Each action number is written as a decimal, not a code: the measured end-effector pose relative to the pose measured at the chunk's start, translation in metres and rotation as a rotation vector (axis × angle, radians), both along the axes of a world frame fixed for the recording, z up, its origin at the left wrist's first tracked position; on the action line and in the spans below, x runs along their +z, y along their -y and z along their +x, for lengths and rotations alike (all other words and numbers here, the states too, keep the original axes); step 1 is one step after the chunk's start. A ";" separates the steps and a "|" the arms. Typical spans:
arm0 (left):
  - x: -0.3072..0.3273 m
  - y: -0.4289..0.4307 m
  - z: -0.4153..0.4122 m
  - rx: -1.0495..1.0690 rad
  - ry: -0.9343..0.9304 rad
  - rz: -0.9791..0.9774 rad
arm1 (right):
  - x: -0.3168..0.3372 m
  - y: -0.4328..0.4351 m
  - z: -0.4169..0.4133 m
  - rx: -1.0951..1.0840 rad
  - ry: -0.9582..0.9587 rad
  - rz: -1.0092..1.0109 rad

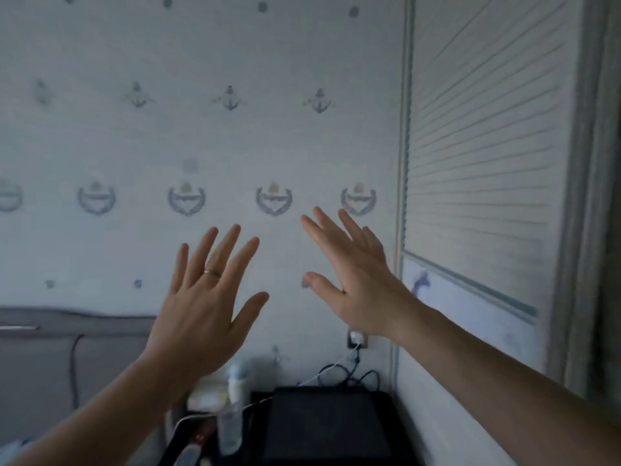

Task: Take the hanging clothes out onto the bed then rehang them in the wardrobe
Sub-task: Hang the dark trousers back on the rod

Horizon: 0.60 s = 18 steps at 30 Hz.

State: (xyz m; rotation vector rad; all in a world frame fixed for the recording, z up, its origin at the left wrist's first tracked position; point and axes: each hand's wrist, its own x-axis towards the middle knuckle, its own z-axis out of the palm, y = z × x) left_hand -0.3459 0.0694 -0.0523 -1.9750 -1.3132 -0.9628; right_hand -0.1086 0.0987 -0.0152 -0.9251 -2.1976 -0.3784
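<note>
My left hand (205,307) is raised in front of the patterned wall, fingers spread and straight, with a ring on one finger; it holds nothing. My right hand (356,280) is raised beside it, a little higher, fingers also straight and empty. A white louvred door panel (480,156), apparently the wardrobe's, stands at the right, just past my right hand. No hanging clothes are in view. A grey padded headboard (67,331) shows at the lower left.
A dark bedside unit (329,425) sits below my hands, with cables (349,375) running up to a wall socket (357,338). A white bottle (237,381) and a clear cup (230,432) stand to its left. The wallpaper (201,112) bears anchor emblems.
</note>
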 end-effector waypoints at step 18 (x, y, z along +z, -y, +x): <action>-0.312 0.305 -0.379 0.988 0.483 -0.609 | -0.315 0.144 -0.484 0.761 0.295 -0.663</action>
